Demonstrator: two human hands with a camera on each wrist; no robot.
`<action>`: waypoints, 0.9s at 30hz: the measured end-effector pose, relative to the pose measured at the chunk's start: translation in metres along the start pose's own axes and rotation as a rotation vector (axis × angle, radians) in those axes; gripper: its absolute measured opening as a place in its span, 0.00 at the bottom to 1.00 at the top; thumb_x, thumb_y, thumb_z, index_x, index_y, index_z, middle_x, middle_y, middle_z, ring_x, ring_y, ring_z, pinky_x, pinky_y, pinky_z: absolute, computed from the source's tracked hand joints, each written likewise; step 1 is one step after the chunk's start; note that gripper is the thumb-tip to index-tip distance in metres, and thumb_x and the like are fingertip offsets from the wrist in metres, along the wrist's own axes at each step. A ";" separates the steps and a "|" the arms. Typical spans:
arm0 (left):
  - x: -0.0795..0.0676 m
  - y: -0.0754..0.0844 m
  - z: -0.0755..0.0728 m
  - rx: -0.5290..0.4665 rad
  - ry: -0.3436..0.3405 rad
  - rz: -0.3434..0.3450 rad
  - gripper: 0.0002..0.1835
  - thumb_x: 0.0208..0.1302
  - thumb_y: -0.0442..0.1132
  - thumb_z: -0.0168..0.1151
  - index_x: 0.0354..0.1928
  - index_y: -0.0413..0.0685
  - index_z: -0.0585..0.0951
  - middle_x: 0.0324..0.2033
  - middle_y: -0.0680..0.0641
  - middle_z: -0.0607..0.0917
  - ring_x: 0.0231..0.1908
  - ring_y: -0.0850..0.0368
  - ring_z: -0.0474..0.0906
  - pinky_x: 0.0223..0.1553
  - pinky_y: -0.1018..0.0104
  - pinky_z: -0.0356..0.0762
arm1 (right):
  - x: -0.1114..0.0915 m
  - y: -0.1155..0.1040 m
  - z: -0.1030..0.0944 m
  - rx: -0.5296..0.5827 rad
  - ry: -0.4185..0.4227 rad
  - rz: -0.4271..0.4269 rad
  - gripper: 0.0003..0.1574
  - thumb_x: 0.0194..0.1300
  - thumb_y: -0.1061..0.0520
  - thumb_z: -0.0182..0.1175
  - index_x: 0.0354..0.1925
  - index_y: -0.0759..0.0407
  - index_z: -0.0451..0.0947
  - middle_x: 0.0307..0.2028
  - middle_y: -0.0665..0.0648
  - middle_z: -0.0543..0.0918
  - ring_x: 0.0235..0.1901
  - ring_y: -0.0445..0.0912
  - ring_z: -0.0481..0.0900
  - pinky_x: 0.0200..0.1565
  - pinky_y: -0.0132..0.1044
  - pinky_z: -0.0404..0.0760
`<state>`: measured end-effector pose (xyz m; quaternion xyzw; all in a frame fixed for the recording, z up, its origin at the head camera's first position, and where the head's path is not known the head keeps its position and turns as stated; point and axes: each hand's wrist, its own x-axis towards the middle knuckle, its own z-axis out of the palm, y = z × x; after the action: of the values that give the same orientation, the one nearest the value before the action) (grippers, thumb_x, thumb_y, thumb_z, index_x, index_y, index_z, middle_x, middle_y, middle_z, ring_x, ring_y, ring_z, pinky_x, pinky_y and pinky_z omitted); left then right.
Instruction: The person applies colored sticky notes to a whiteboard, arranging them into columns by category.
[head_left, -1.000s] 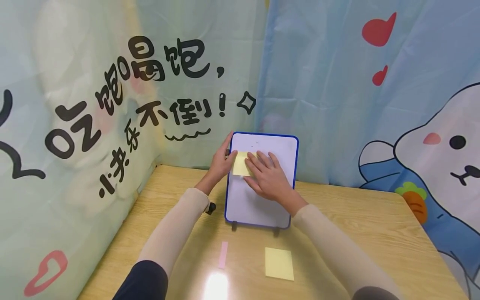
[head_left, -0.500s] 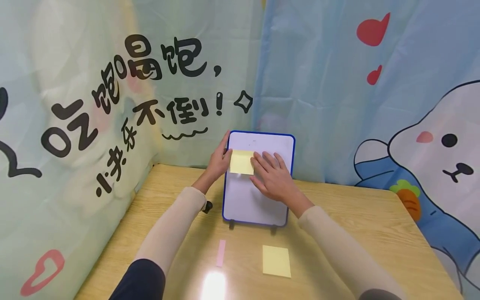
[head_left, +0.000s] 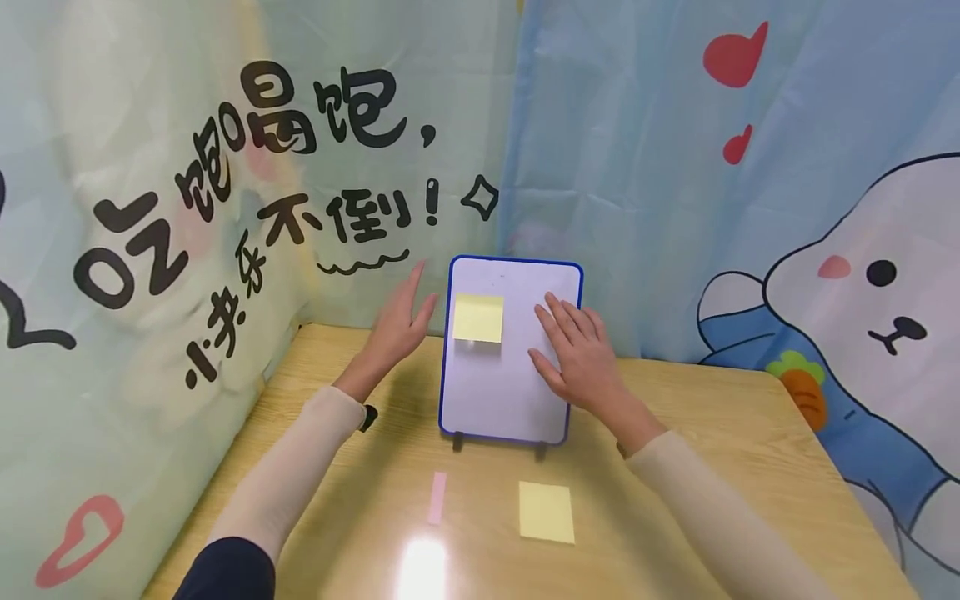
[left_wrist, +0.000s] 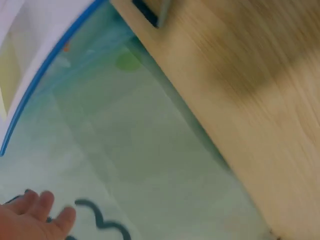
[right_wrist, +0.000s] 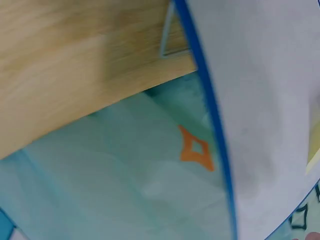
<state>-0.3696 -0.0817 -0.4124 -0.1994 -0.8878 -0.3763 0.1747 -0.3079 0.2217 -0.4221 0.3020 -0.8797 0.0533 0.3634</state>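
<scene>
A small whiteboard [head_left: 480,392] with a blue rim stands upright on the table. On its upper left sits a yellow sticky note [head_left: 478,318], its lower edge lifted a little off the surface. My left hand [head_left: 393,329] is apart from the board, off its left edge, fingers extended and holding nothing; its fingers [left_wrist: 42,210] also show in the left wrist view. In front of the board's right side is my right hand [head_left: 581,350], fingers straight; I cannot tell whether it touches the surface. The right wrist view shows the board's blue edge [right_wrist: 212,110].
A pad of yellow sticky notes [head_left: 546,512] and a pink paper strip [head_left: 437,498] lie on the wooden table [head_left: 360,475] before the board. Dark feet [head_left: 457,442] support the board. A printed curtain [head_left: 600,167] hangs behind the table.
My left hand has let go of the board's left edge and moved left. My right hand has slid off the sticky note to the right. The note stays on the board.
</scene>
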 end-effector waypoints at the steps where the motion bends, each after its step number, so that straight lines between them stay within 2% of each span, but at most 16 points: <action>1: -0.005 -0.001 -0.005 0.055 -0.002 0.016 0.33 0.77 0.51 0.43 0.78 0.47 0.53 0.74 0.40 0.63 0.73 0.43 0.60 0.73 0.48 0.58 | -0.005 0.002 -0.003 0.005 0.017 0.014 0.45 0.76 0.33 0.30 0.70 0.64 0.65 0.70 0.66 0.67 0.65 0.63 0.67 0.66 0.64 0.59; 4: -0.022 -0.005 -0.017 0.196 -0.029 0.038 0.33 0.77 0.52 0.41 0.78 0.51 0.52 0.74 0.38 0.61 0.73 0.40 0.59 0.72 0.42 0.56 | -0.025 0.009 -0.011 0.009 0.041 0.067 0.45 0.76 0.33 0.31 0.69 0.64 0.66 0.69 0.67 0.68 0.64 0.64 0.67 0.64 0.64 0.59; 7: -0.042 -0.010 -0.024 0.314 -0.069 0.022 0.33 0.77 0.56 0.39 0.79 0.60 0.50 0.75 0.37 0.58 0.73 0.37 0.57 0.70 0.32 0.52 | -0.044 0.013 -0.016 0.011 0.021 0.132 0.46 0.75 0.31 0.31 0.69 0.64 0.66 0.70 0.68 0.67 0.65 0.63 0.66 0.64 0.65 0.58; 11: -0.067 -0.014 -0.026 0.397 -0.115 0.011 0.33 0.77 0.58 0.39 0.79 0.64 0.49 0.77 0.39 0.52 0.73 0.36 0.53 0.69 0.27 0.43 | -0.069 0.015 -0.025 0.003 -0.033 0.225 0.47 0.75 0.30 0.32 0.71 0.63 0.63 0.72 0.68 0.63 0.67 0.64 0.62 0.66 0.67 0.55; 15: -0.090 -0.021 -0.025 0.446 -0.157 0.015 0.33 0.76 0.58 0.41 0.79 0.61 0.51 0.78 0.38 0.48 0.74 0.35 0.49 0.69 0.26 0.38 | -0.090 0.013 -0.030 -0.009 -0.132 0.326 0.43 0.73 0.36 0.43 0.74 0.60 0.59 0.75 0.68 0.56 0.70 0.66 0.58 0.68 0.68 0.51; 19: -0.110 -0.026 -0.020 0.494 -0.211 0.012 0.35 0.75 0.59 0.44 0.79 0.60 0.52 0.78 0.36 0.48 0.75 0.33 0.48 0.68 0.26 0.38 | -0.110 0.010 -0.030 -0.017 -0.246 0.400 0.44 0.69 0.41 0.53 0.75 0.60 0.57 0.77 0.67 0.50 0.72 0.66 0.52 0.68 0.68 0.48; 23: -0.124 -0.027 -0.011 0.511 -0.260 -0.006 0.37 0.74 0.62 0.43 0.79 0.62 0.50 0.78 0.38 0.46 0.75 0.34 0.46 0.69 0.26 0.38 | -0.124 0.006 -0.028 -0.021 -0.279 0.428 0.44 0.69 0.42 0.55 0.74 0.60 0.57 0.76 0.68 0.52 0.72 0.66 0.51 0.68 0.69 0.48; 27: -0.135 -0.028 -0.003 0.509 -0.280 -0.013 0.37 0.73 0.64 0.42 0.79 0.63 0.51 0.78 0.38 0.48 0.75 0.34 0.48 0.68 0.25 0.39 | -0.135 0.001 -0.028 -0.006 -0.300 0.468 0.43 0.70 0.40 0.53 0.75 0.58 0.57 0.76 0.68 0.52 0.71 0.68 0.53 0.66 0.72 0.47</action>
<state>-0.2666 -0.1318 -0.4900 -0.1935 -0.9704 -0.1114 0.0924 -0.2168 0.2980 -0.4923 0.0941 -0.9697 0.0876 0.2077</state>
